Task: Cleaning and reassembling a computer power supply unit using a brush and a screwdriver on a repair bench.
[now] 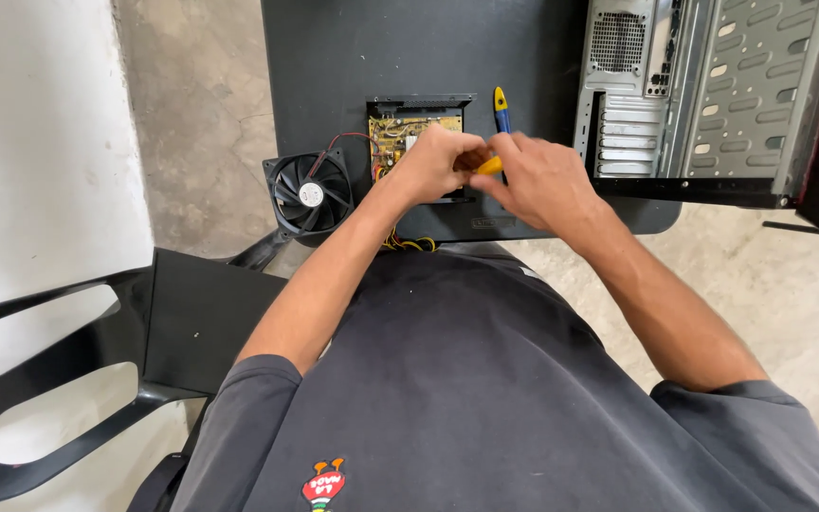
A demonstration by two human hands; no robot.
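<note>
- Head view: both hands meet over an opened power-supply unit, a black metal tray with a yellow-brown circuit board (pixel 400 133), which sits mid-desk on the dark grey desk (pixel 334 57), near its front edge.
- Left hand (pixel 433 163) rests on the board's right part, fingers curled down onto it; can't tell what they pinch, if anything.
- Right hand (pixel 542 180) is just beside the left, touching it, fingers closed around a yellow tool handle (pixel 490 166); only a short piece of the handle shows between the hands.
- Blue-and-yellow-handled screwdriver (pixel 500 107) lies on the desk just right of the tray, behind the right hand, untouched.
- Round black case fan (pixel 310 194) sits left of the unit at the desk's edge, joined to the board by red and black wires.
- Bundle of yellow and black cables (pixel 409 244) hangs off the desk's front edge under the left wrist.
- Open grey metal computer case (pixel 713 85) lies on the desk's right side, well apart from the hands.
- Black plastic chair (pixel 68 379) stands at lower left.
</note>
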